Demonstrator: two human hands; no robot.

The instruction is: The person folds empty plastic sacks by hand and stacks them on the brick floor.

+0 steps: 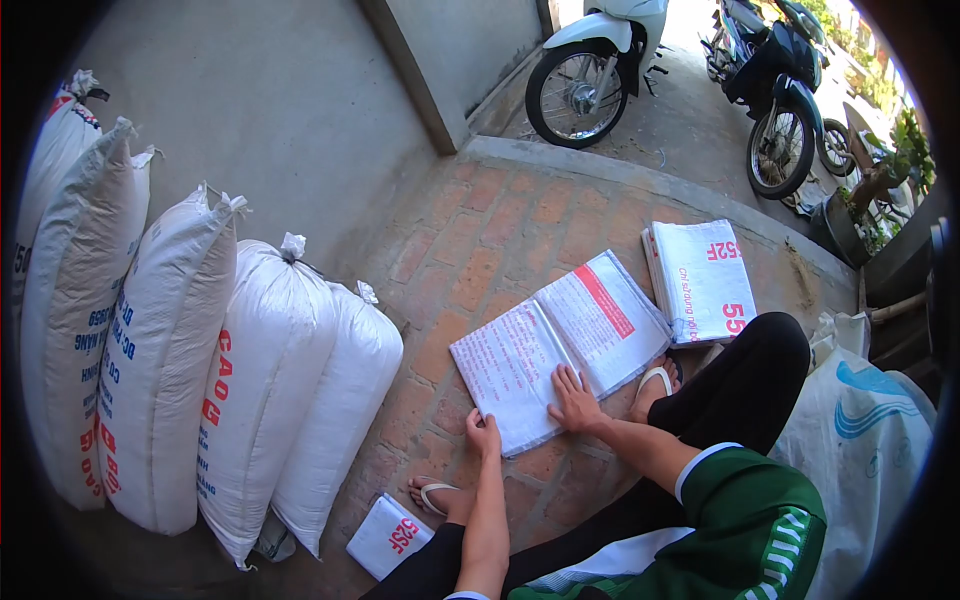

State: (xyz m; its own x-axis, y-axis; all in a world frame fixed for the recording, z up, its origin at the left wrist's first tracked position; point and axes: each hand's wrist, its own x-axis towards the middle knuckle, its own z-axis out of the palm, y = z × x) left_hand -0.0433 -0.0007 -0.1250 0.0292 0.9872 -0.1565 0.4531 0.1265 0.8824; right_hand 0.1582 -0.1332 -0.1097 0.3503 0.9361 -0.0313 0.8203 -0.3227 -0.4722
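Observation:
A stack of flat white woven sacks (510, 375), printed in red and creased across the middle, lies on the brick floor in front of me. My left hand (483, 434) is closed at its near left edge, the thumb on top and the other fingers partly hidden. Flat on the top sack beside the crease rests my right hand (576, 401), fingers spread. Just beyond my right foot sits a thicker pile of folded sacks (703, 280) marked "55" and "52F". Another folded sack (388, 538) is on the floor by my left foot.
Several full, tied white sacks (270, 370) stand along the wall at left. Two motorbikes (583, 90) are parked beyond the raised concrete edge (640, 175). At right are a large white bag (850, 440) and a potted plant (842, 228).

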